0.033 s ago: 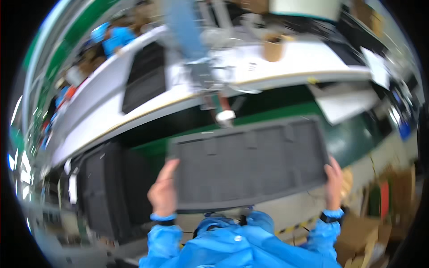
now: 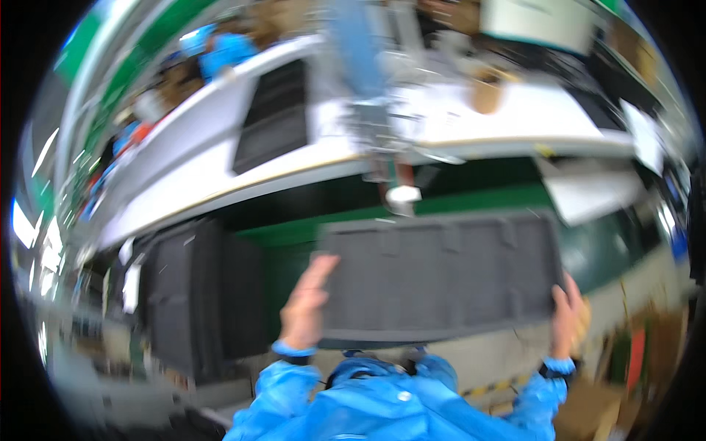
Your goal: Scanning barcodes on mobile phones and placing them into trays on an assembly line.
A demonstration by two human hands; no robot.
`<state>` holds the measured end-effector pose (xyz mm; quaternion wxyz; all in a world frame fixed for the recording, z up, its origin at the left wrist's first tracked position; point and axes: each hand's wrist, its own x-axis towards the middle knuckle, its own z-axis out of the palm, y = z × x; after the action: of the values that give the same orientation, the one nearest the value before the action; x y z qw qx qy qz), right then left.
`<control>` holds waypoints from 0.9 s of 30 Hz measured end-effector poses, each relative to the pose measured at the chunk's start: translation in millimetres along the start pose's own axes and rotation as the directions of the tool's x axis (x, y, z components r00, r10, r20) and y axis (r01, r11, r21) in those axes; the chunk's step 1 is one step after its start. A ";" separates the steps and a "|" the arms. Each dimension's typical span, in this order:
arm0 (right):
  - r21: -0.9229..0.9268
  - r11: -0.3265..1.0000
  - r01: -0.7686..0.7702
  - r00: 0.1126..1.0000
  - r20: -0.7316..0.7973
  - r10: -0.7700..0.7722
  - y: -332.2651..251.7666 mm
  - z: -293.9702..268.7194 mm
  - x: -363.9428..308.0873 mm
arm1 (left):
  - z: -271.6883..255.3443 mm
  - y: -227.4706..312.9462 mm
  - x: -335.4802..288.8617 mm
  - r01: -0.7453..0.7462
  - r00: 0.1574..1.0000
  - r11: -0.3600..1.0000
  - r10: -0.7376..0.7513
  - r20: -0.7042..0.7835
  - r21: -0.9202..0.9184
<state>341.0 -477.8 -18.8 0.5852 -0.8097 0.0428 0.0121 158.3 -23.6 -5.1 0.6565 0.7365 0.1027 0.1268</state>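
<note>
A wide, shallow dark grey tray (image 2: 441, 283) with notched tabs along its far side is held level in front of my body, off the bench. My left hand (image 2: 303, 305) grips its left edge, thumb up along the rim. At the other end, my right hand (image 2: 566, 316) is closed on the right edge. Motion blur softens both hands, and the fingers under the tray are hidden.
A white bench (image 2: 338, 158) runs across the far side, bearing a dark tray (image 2: 272, 117) and a brown tape roll (image 2: 487, 92). Stacked dark trays (image 2: 195, 298) stand left. Cardboard boxes (image 2: 588, 404) sit at lower right. People in blue work at far left.
The whole scene has shifted rightward in the picture as my view turns left. Both hands keep their hold on the tray, which stays in front of me.
</note>
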 end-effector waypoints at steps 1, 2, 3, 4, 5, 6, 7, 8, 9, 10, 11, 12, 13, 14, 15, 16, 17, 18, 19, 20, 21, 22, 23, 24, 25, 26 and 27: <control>-0.211 0.973 0.096 0.987 -0.109 -0.121 34.5 -21.4 13.1 | 35.4 -1.7 15.8 0.007 0.998 0.958 -0.024 0.057 0.286; -0.484 0.874 0.044 0.988 -0.111 -0.111 7.5 -19.1 9.0 | 49.9 -32.4 19.6 -0.075 0.993 0.938 0.038 0.113 0.340; -0.488 0.864 -0.121 0.983 -0.181 0.036 31.7 -33.8 17.8 | 59.1 -39.4 25.1 -0.106 0.992 0.928 0.071 0.108 0.356; -0.369 0.927 -0.060 0.995 -0.091 0.028 83.3 -61.5 38.8 | 60.4 -45.4 21.3 -0.116 0.992 0.961 0.101 0.068 0.253; -0.287 0.957 0.042 0.981 -0.168 -0.093 165.4 -104.1 81.8 | 65.5 -45.6 26.5 -0.116 0.991 0.993 0.115 0.062 0.023; -0.407 0.913 0.039 0.975 -0.185 -0.124 135.5 -71.4 74.6 | 57.8 -35.5 16.8 -0.031 0.999 0.999 0.032 0.038 -0.022; -0.539 0.842 0.011 0.968 -0.206 -0.145 3.6 5.1 11.7 | 46.0 -41.7 -0.1 -0.013 0.997 1.000 0.011 -0.074 -0.024; -0.738 0.648 0.187 0.877 -0.172 -0.449 -2.9 12.0 10.8 | 45.3 -45.5 -9.6 -0.021 0.990 0.998 0.012 -0.143 -0.061; -0.693 0.660 0.290 0.808 -0.191 -0.557 -27.7 19.9 -1.9 | 34.9 -30.6 -27.6 -0.070 0.983 0.995 0.056 -0.175 -0.075; -0.649 0.667 0.366 0.754 -0.213 -0.622 -42.5 34.9 -7.3 | 24.2 -18.0 -43.9 -0.032 0.971 0.999 0.037 -0.237 0.025; -0.550 0.724 0.417 0.775 -0.201 -0.599 -58.0 54.7 -11.3 | 11.3 -6.2 -62.5 0.016 0.952 0.992 0.023 -0.304 0.124; -0.443 0.772 0.457 0.797 -0.182 -0.576 -75.2 78.4 -17.6 | -3.3 1.5 -79.0 -0.067 0.849 0.938 0.232 -0.474 0.339; -0.293 0.841 0.455 0.861 -0.098 -0.500 -95.3 106.6 -28.0 | -22.4 7.8 -98.1 -0.014 0.700 0.814 0.423 -0.576 0.581; -0.200 0.855 0.478 0.878 0.070 -0.474 -107.3 127.3 -32.7 | -46.1 13.2 -116.4 0.103 0.532 0.655 0.599 -0.598 0.748; -0.017 0.884 0.467 0.853 0.272 -0.445 -73.5 144.3 -3.5 | -70.8 16.5 -133.5 0.278 0.326 0.620 0.658 -0.679 0.734; 0.110 0.872 0.477 0.822 0.296 -0.487 -92.0 180.9 -24.9 | -93.2 16.4 -151.6 0.454 0.107 0.592 0.706 -0.700 0.666; 0.108 0.866 0.489 0.768 0.417 -0.486 -107.3 205.5 -40.0 | -119.5 16.4 -176.4 0.544 -0.062 0.657 0.652 -0.755 0.523; 0.114 0.856 0.504 0.694 0.536 -0.480 -120.1 226.9 -56.2 | -144.5 13.7 -200.7 0.603 -0.244 0.713 0.593 -0.768 0.359; 0.171 0.842 0.512 0.630 0.592 -0.503 -127.8 247.0 -75.9 | -164.2 11.0 -222.6 0.425 -0.285 0.884 0.334 -0.898 0.193; 0.236 0.824 0.516 0.552 0.643 -0.530 -137.5 268.5 -94.6 | -182.7 8.3 -248.6 0.219 -0.275 0.976 0.060 -0.959 -0.001; 0.222 0.831 0.510 0.475 0.733 -0.487 -134.2 280.8 -98.0 | -197.7 -3.2 -262.0 0.308 -0.194 0.951 0.036 -0.980 -0.026; 0.237 0.878 0.416 0.521 0.729 -0.444 -162.4 291.5 -137.0 | -200.2 17.1 -258.9 0.170 0.021 0.933 -0.325 -0.945 -0.317; 0.252 0.870 0.423 0.499 0.737 -0.456 -170.5 306.6 -154.9 | -207.7 10.0 -263.7 0.133 0.140 0.936 -0.344 -0.928 -0.327; 0.260 0.863 0.434 0.483 0.741 -0.466 -170.5 319.9 -168.4 | -209.5 7.6 -261.6 0.163 0.155 0.944 -0.313 -0.937 -0.288; 0.211 0.891 0.401 0.467 0.790 -0.397 -169.9 334.5 -175.2 | -214.4 -15.5 -266.8 0.161 0.102 0.979 -0.143 -0.984 -0.126; 0.235 0.876 0.420 0.433 0.797 -0.422 -182.1 350.2 -188.5 | -210.1 1.8 -266.1 0.144 0.057 0.989 -0.030 -0.998 -0.021; 0.293 0.600 0.744 0.287 0.671 -0.684 -195.5 364.8 -207.1 | -207.5 13.6 -280.7 -0.058 0.082 0.998 -0.012 -0.997 -0.017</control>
<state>162.1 -59.5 65.9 0.4606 -0.6853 -0.5594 0.0726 -174.3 80.9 15.8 0.4300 0.4404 0.5054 0.6048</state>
